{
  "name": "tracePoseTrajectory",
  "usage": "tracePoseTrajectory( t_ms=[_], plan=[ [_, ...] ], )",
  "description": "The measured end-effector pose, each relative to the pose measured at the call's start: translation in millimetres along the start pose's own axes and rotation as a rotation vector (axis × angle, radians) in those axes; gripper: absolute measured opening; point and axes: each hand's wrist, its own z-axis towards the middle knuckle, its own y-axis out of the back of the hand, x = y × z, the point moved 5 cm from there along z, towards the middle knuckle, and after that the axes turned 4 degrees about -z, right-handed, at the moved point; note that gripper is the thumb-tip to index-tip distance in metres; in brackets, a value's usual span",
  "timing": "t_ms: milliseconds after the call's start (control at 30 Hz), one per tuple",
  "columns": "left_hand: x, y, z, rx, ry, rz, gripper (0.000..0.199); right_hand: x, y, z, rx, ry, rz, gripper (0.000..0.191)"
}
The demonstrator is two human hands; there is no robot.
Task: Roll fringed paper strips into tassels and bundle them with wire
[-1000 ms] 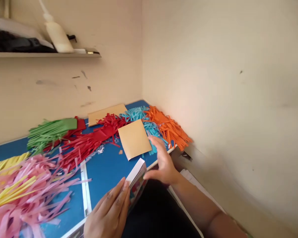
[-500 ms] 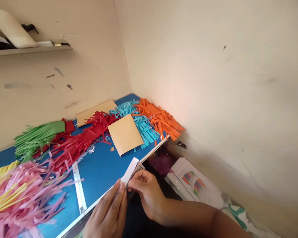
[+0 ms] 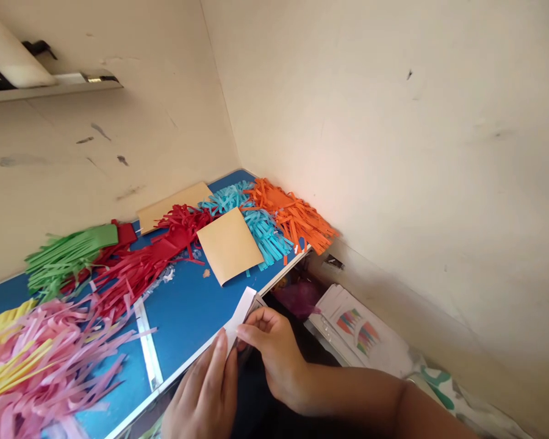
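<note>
A narrow folded strip of white paper point(image 3: 241, 310) is held between both hands, just off the table's front edge. My left hand point(image 3: 204, 387) grips its lower end, fingers laid together along it. On the right side, my right hand point(image 3: 274, 350) pinches the paper between thumb and bent fingers. Part of the strip's underside is hidden by the fingers. Beyond the hands, a tan square of card or paper point(image 3: 230, 247) rests on the blue table point(image 3: 187, 317), partly over the light-blue fringed paper point(image 3: 268, 235).
Orange fringe point(image 3: 293, 213) lies in the corner, red fringe point(image 3: 141, 265) and green fringe point(image 3: 73, 250) along the back, pink fringe point(image 3: 50, 347) at left. A second tan sheet point(image 3: 174, 204) leans near the wall. Below right are stacked papers point(image 3: 361, 329). A shelf point(image 3: 50, 91) juts out upper left.
The view has shifted slightly. My left hand has moved a little to the right along the paper strip, and my right hand's pinch stays near the same spot.
</note>
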Motion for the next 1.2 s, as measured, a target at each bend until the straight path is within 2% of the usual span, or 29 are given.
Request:
tracePoseTrajectory(
  t_ms=[100,167,233,333,467,567,633,700,733,800,833,900,1000,1100,1167,1200],
  plan=[
    [-5,-1.0,2,0.024,-0.130,0.015,0.067,1,0,-1,0.011,0.012,0.006,0.028],
    [-5,-0.7,3,0.026,-0.170,0.015,0.065,1,1,-1,0.024,0.020,0.018,0.028],
    [-2,0.4,3,0.022,-0.137,0.010,0.063,1,1,-1,0.033,0.031,0.020,0.026],
    [3,-0.2,3,0.085,-0.050,0.037,0.054,0,3,-1,0.038,0.030,-0.001,0.023],
    [5,-1.5,5,0.177,-0.044,0.024,0.037,-5,6,1,0.074,0.048,-0.073,0.027],
    [10,-0.5,5,0.156,0.001,-0.048,0.029,-12,14,9,0.107,0.130,-0.286,0.026],
    [16,1.4,4,0.120,0.040,-0.069,0.029,-14,26,19,0.077,0.216,-0.483,0.027],
    [24,3.4,2,0.108,0.073,-0.079,0.028,-7,40,31,0.004,0.389,-0.639,0.033],
    [27,3.8,0,0.124,0.080,-0.097,0.028,-2,45,36,0.008,0.489,-0.699,0.040],
    [33,2.9,-2,0.183,0.090,-0.154,0.026,2,46,47,0.170,0.600,-0.767,0.055],
    [35,1.5,-3,0.218,0.116,-0.173,0.025,0,44,52,0.294,0.584,-0.776,0.058],
    [41,-1.8,-5,0.263,0.228,-0.182,0.026,-7,40,59,0.469,0.503,-0.774,0.054],
    [42,-7.9,-11,0.365,0.420,-0.229,0.026,-20,38,58,0.482,0.493,-0.787,0.050],
    [44,-6.5,-28,0.513,0.624,-0.374,0.014,-28,40,45,0.533,0.537,-0.917,0.052],
    [61,7.7,-52,0.488,0.886,-0.550,0.012,-17,46,44,0.522,0.661,-1.055,0.056],
    [74,20.3,-71,0.388,1.060,-0.691,0.015,-6,47,50,0.484,0.784,-1.128,0.055]
  ],
)
